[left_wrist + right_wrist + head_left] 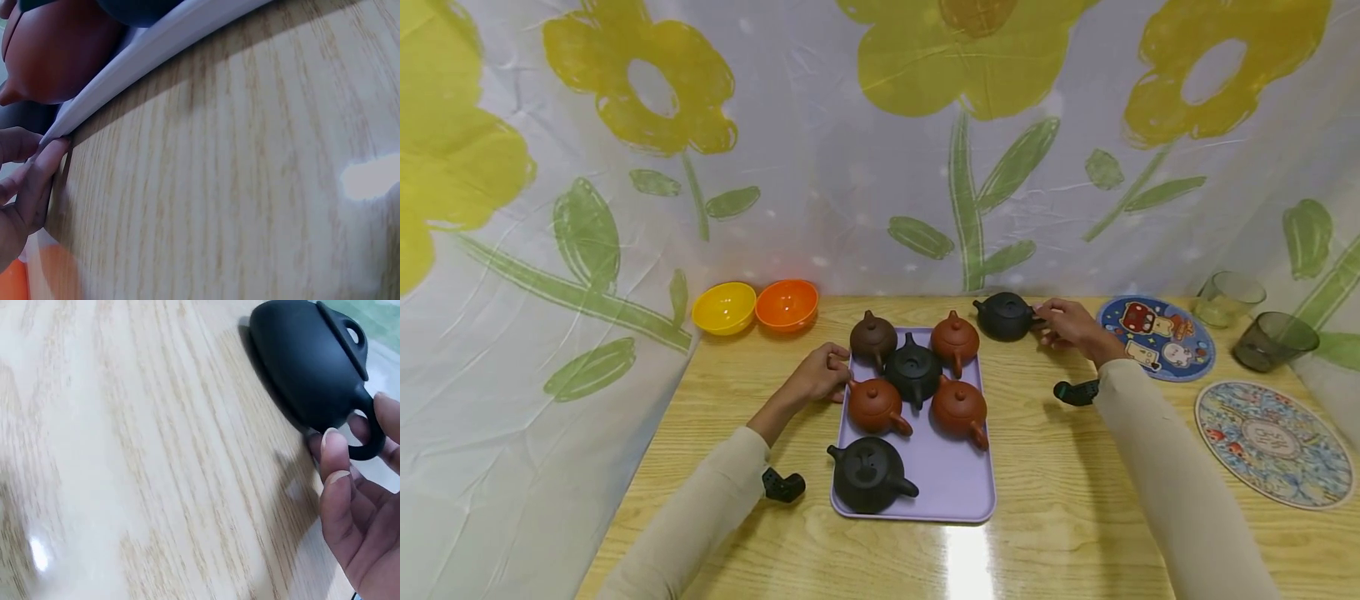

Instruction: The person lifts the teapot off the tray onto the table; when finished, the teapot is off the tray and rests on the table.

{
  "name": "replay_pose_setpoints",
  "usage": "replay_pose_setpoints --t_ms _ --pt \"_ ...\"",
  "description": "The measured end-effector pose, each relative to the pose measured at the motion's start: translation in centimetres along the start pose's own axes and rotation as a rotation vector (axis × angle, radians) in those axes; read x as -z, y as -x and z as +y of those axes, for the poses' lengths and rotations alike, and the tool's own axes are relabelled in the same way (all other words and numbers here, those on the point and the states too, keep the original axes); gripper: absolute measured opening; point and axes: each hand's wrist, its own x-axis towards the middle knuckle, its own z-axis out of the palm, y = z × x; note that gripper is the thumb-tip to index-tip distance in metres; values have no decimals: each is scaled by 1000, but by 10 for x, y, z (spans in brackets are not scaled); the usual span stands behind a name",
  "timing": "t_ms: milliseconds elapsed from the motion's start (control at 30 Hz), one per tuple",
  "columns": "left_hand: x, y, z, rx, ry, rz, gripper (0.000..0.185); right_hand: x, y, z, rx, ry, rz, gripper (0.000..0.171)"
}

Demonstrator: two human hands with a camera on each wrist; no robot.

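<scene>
Our right hand (1067, 327) curls its fingers (334, 464) at the black teapot (1004, 316) handle, seemingly hooking it, right of the tray (958, 492); left hand (820, 375) pinches the tray's edge, steadying it.

place: home tea table — teapots (914, 373) | floral backdrop (880, 142)

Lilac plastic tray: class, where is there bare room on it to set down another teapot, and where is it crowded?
The lilac plastic tray is bare at its near right corner, beside the near black clay teapot. Its far half is crowded: five clay teapots cluster around the central black teapot.
</scene>
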Motion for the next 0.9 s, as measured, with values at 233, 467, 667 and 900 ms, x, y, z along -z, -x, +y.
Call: replay_pose_setpoints --t_ms 233,467,667,900 --pt "-1 -2 0 -1 -5 6 37 -2 1 -2 16 -11 53 47" --pt "-1 0 0 23 -2 14 36 2 12 -6 38 43 111 60" --pt "-1 0 1 31 1 14 37 13 27 -12 75 23 169 61" --pt "-1 -1 0 24 9 7 37 21 46 -15 116 -1 174 61"
